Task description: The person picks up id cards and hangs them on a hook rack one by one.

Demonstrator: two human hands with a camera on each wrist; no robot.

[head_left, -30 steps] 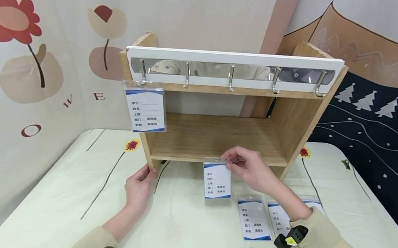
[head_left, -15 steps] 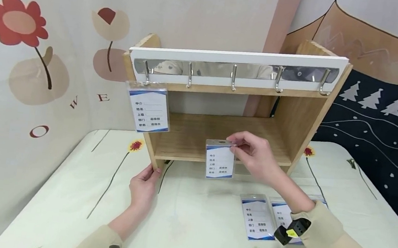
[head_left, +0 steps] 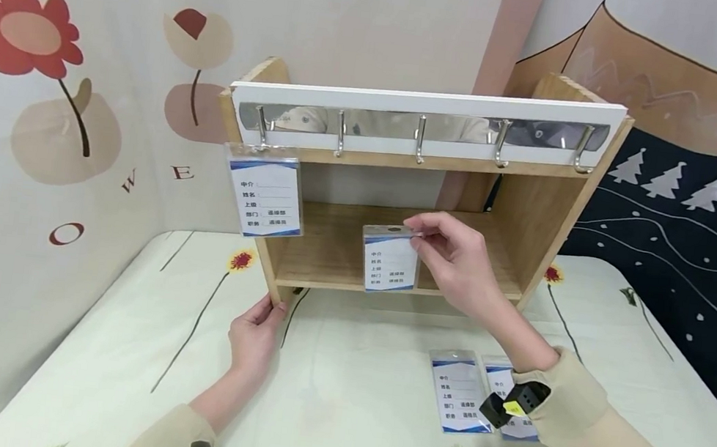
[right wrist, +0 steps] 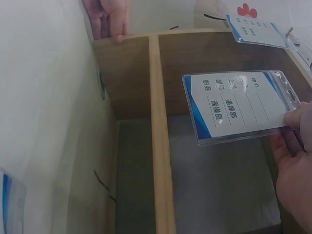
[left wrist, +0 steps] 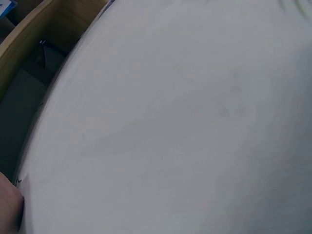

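My right hand (head_left: pixel 454 260) pinches the top right corner of an ID badge in a clear plastic sleeve (head_left: pixel 390 262). The badge hangs upright in front of the wooden shelf (head_left: pixel 396 246), below the row of metal hooks (head_left: pixel 420 138). In the right wrist view, thumb and fingers grip this badge (right wrist: pixel 234 105) beside its slot. My left hand (head_left: pixel 254 337) holds the bottom front corner of the shelf's left side panel. Another ID badge (head_left: pixel 266 195) hangs from the leftmost hook. The left wrist view shows only a bit of the left hand (left wrist: pixel 9 207).
Two more ID badges lie on the table, one fully visible (head_left: pixel 458 393) and one partly behind the right wrist camera (head_left: pixel 514 400). A flower-patterned cloth (head_left: pixel 337 413) covers the table. Printed curtains (head_left: pixel 381 27) hang behind the shelf.
My right hand has lifted the pinched badge from below the shelf board's front edge to in front of the shelf opening. The left hand has kept its hold on the shelf.
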